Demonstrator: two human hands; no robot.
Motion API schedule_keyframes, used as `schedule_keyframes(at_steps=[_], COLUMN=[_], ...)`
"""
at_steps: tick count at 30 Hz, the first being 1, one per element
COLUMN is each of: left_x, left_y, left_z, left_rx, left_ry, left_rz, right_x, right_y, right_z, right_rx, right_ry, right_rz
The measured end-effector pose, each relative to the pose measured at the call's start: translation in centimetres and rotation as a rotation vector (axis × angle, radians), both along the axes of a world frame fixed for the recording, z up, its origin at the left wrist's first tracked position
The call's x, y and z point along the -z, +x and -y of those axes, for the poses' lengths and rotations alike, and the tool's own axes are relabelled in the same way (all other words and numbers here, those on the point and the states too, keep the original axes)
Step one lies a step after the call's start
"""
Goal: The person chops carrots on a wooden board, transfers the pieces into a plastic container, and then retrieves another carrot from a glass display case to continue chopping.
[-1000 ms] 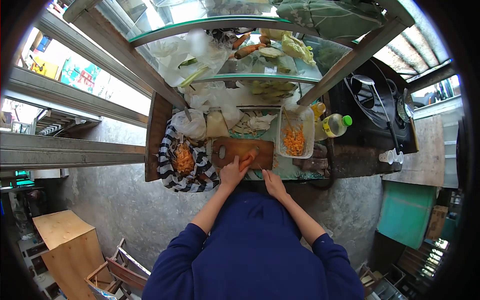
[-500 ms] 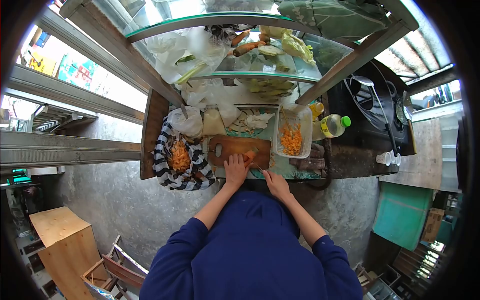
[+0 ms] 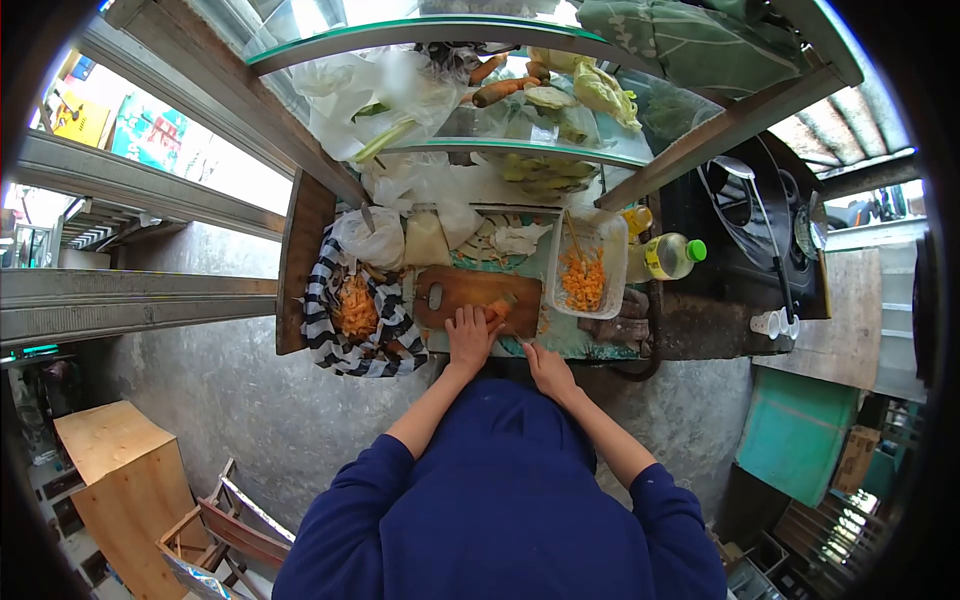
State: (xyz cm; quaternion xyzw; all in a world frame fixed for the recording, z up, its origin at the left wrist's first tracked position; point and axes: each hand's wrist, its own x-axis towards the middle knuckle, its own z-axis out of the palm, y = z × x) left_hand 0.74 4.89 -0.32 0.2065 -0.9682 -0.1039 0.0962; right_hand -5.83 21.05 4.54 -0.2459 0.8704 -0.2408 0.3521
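Note:
My left hand [image 3: 468, 338] presses on an orange carrot [image 3: 497, 308] that lies on a wooden cutting board [image 3: 462, 290]. Its fingers rest on the board and against the carrot. Closed around a knife handle is my right hand [image 3: 549, 367], just past the board's near right edge. The knife's blade [image 3: 514, 337] points up and left toward the carrot; it is small in view. Right of the board, a clear plastic container [image 3: 617, 255] holds chopped orange carrot pieces [image 3: 582, 282]. A black-and-white striped bag [image 3: 322, 320] on the left holds orange shreds [image 3: 356, 308].
Glass shelves [image 3: 520, 148] with vegetables and plastic bags rise behind the board. A green-capped bottle [image 3: 675, 256] stands right of the container, near a black stove [image 3: 745, 210] with a ladle [image 3: 762, 215]. White cups [image 3: 768, 323] sit at the far right.
The view has shifted slightly. Both hands stay in nearly the same place, with the left still on the carrot and the right still gripping the knife.

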Motion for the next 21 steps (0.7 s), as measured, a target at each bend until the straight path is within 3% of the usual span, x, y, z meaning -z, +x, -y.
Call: schedule_keyframes(at_steps=[21], left_x=[0.1], left_y=[-0.2], left_z=[0.2], left_rx=[-0.018], left_ry=[0.192], left_rz=[0.026], right_x=[-0.5], right_y=[-1.4], right_z=[0.9], right_rx=[-0.024], right_ry=[-0.013], right_rz=[0.031])
